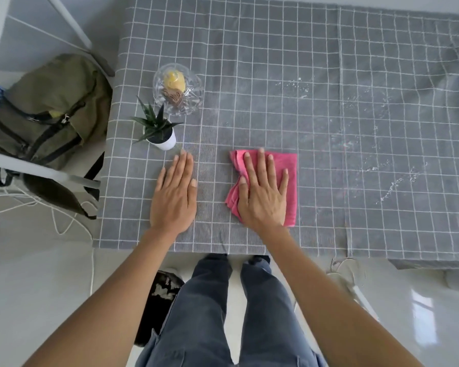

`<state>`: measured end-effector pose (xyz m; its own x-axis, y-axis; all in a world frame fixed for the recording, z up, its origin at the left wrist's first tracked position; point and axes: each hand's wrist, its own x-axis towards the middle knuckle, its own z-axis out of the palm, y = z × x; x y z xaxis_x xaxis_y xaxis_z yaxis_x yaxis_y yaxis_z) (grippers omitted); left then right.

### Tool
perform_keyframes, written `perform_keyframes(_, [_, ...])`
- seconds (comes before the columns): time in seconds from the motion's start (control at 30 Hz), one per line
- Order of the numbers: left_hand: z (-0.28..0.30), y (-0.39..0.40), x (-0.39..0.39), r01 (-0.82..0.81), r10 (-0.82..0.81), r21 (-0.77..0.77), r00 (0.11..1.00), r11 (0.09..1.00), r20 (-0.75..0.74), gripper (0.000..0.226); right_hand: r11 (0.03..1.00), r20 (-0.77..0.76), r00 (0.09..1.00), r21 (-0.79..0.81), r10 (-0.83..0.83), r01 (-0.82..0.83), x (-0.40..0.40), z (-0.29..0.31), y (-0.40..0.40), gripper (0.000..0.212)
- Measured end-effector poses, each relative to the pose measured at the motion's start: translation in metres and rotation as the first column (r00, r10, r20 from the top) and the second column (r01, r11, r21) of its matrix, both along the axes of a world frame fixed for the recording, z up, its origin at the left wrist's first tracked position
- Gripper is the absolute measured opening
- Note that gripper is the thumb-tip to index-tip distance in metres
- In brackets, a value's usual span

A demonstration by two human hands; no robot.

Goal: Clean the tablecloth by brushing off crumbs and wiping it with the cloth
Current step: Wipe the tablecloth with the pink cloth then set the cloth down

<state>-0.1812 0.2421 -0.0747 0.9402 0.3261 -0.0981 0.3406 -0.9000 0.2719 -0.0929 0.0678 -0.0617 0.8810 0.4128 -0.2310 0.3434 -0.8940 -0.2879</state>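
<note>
Glass bowl held yellow and brown items beyond left hand fingertips, potted plant nearer, both hands' fingers flat, spread, right hand pressed pink cloth onto grey tablecloth, crumbs scattered rightward of fingers.

Bright, even daylight, soft shadows, glare on the glossy floor at right, wide-angle bending at edges.

— Any writing to read here?
— None. The tablecloth shows only a white grid, no letters or numbers.
— The backpack at the left of the frame?
— No legible label or brand on it.
— The pink cloth?
— Plain, no tag that can be read.
</note>
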Motion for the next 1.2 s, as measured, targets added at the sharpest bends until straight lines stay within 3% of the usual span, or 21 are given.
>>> perform_keyframes(0.13, [0.001, -0.001, 0.002, -0.008, 0.008, 0.020, 1.000, 1.000, -0.010, 0.055, 0.984, 0.018, 0.984, 0.009, 0.179, -0.179, -0.033, -0.003, 0.028, 0.054])
perform_keyframes(0.3, [0.001, -0.001, 0.001, -0.012, 0.012, -0.001, 1.000, 1.000, -0.009, 0.055, 0.963, 0.057, 0.961, 0.000, 0.270, -0.270, -0.018, -0.004, -0.006, 0.053])
perform_keyframes(0.57, [0.000, 0.003, 0.001, -0.003, 0.003, -0.006, 1.000, 1.000, -0.008, 0.055, 0.997, 0.037, 0.997, -0.039, -0.066, 0.068, 0.026, 0.000, -0.101, 0.053])
perform_keyframes(0.7, [-0.002, 0.002, 0.009, -0.078, 0.078, 0.008, 0.997, 0.997, -0.028, 0.057, 0.992, 0.044, 0.993, -0.052, -0.113, 0.116, 0.029, -0.004, -0.094, 0.055])
perform_keyframes(0.8, [0.006, -0.040, 0.024, -0.026, 0.024, -0.071, 0.999, 0.997, -0.032, 0.057, 0.986, 0.040, 0.987, -0.056, -0.156, 0.158, 0.024, 0.000, -0.108, 0.055])
perform_keyframes(1.03, [0.002, -0.077, 0.043, 0.040, -0.039, 0.004, 0.999, 0.999, -0.010, 0.057, 0.997, 0.035, 0.997, 0.005, 0.075, -0.075, -0.005, 0.002, -0.064, 0.053])
perform_keyframes(1.2, [0.001, -0.078, 0.042, 0.052, -0.052, 0.026, 0.999, 0.998, 0.001, 0.055, 0.990, 0.047, 0.990, 0.029, 0.133, -0.135, 0.006, -0.003, -0.095, 0.053])
